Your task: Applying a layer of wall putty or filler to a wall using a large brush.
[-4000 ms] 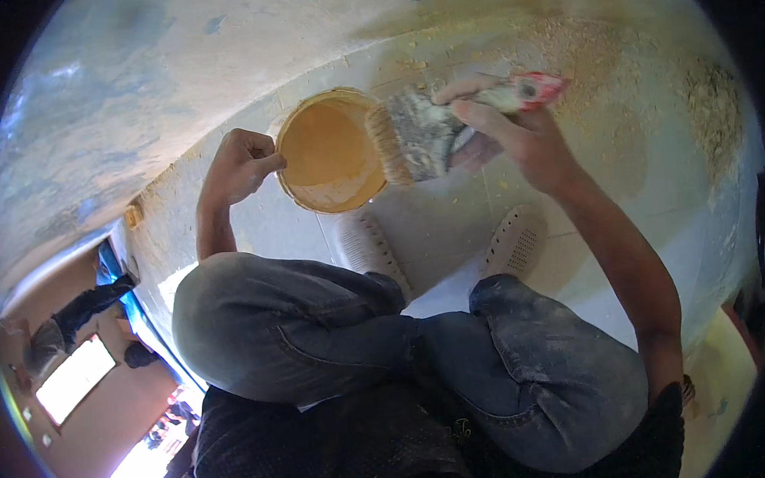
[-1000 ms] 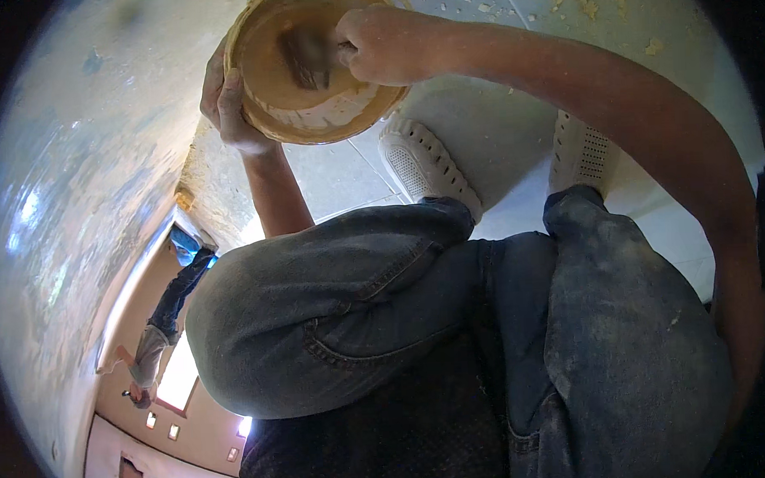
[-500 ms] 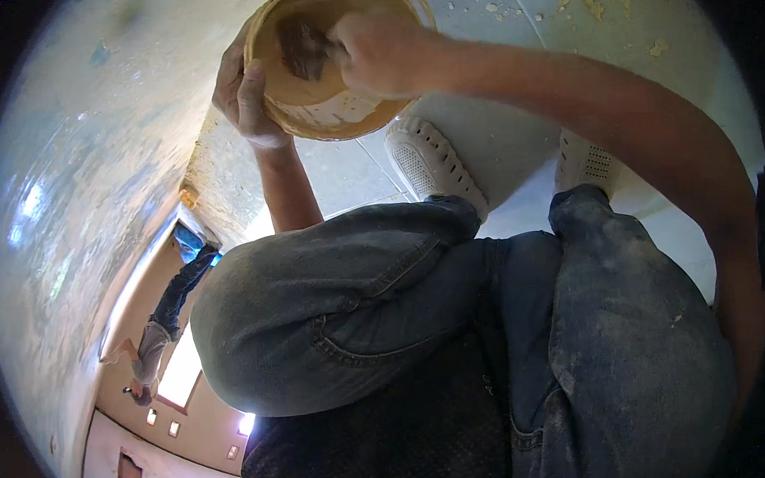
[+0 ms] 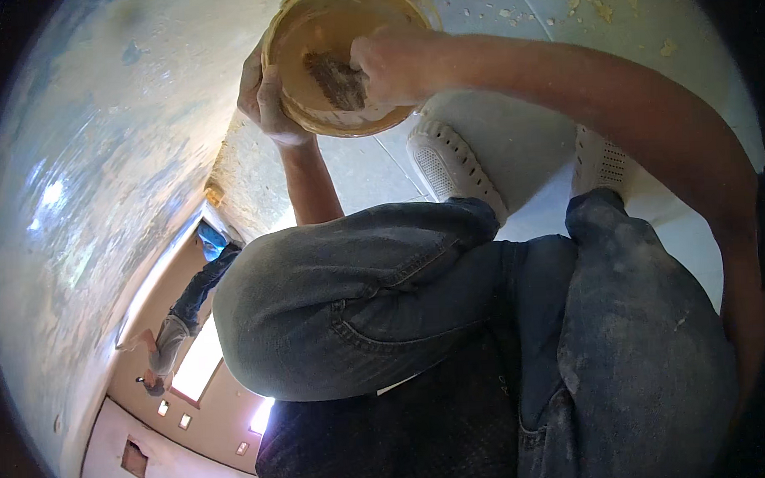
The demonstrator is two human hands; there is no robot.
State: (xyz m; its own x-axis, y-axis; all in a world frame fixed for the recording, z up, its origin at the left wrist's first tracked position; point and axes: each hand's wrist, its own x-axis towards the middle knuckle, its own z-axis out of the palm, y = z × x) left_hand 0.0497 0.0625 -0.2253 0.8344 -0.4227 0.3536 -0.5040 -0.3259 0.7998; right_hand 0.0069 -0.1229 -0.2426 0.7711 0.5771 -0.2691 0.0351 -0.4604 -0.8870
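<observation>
My left hand [image 4: 270, 104] is closed on the left side of a round bucket [image 4: 287, 36] of thin ochre mixture, thumb outside its rim. Inside the bucket, a wide paintbrush [image 4: 333, 82] has its bristles in the mixture, coated brown. My right hand [image 4: 393, 70] grips the brush, reaching in from the right with the forearm across the view; its fingers hide most of the handle. The bucket is over the tiled floor beside the wall, just above my left shoe [image 4: 451, 165].
A mottled plastered wall [image 4: 101, 148] runs along the left. The pale tiled floor [image 4: 530, 124] has flakes and yellow patches. My bent knees fill the lower middle, my right shoe [image 4: 596, 160] at right. Another person [image 4: 175, 330] stands in the distance at lower left, near a bright opening.
Four seconds ago the brush was outside the bucket; now it is down in it. Since one second ago the bucket and both hands have shifted rightward in view, the brush moving within the mixture.
</observation>
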